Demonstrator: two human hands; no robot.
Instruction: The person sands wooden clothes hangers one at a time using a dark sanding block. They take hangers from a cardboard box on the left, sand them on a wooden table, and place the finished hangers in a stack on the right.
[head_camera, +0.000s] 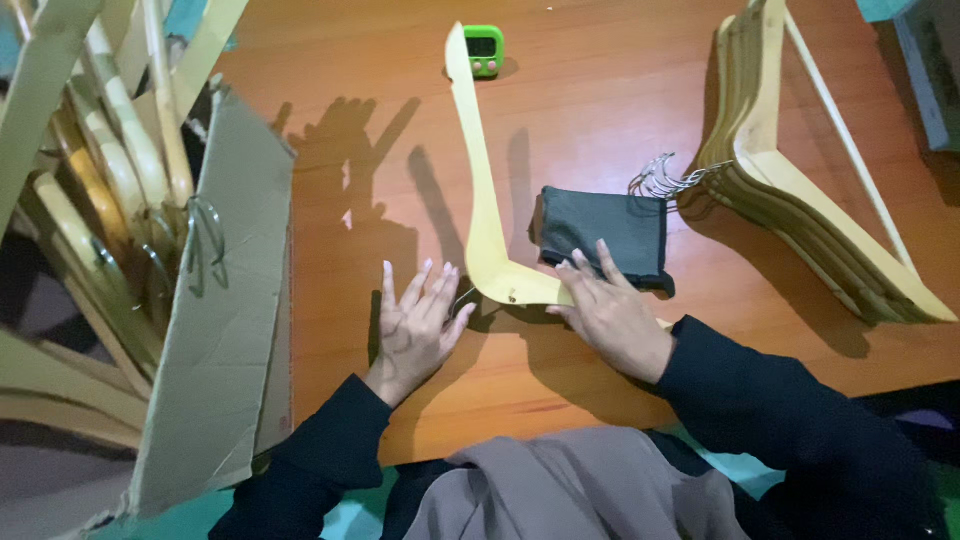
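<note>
Pale wooden hanger (482, 190), smooth light-yellow finish, lying flat on the orange-brown table (600, 110), mid scene. It is a bent, boomerang shape: one long arm runs from the far end beside the green timer (483, 50) toward the near side, nearly straight along the far-near line, leaning slightly right as it comes near. At the bend near the hands it turns right; the short near arm goes under the right hand (612, 315). Small hole shows at the bend; whether a metal hook is fitted there cannot be told.

Right hand lies palm down on the hanger's near arm, fingers spread and flat, fingertips reaching the near edge of the dark folded cloth (605, 235). Pressing, not curled around anything. Left hand (415, 325) lies flat on the table just left of the bend, fingers extended and pointing far, holding nothing, thumb side close to the hanger but contact not clear.

Dark cloth sits just right of the hanger's long arm, far of the right hand. Stack of similar wooden hangers (790, 170) far right, metal hooks pointing left toward the cloth. Cardboard sheet (225, 290) at left, leaning against a box of more hangers (100, 170). Both sleeves dark.
</note>
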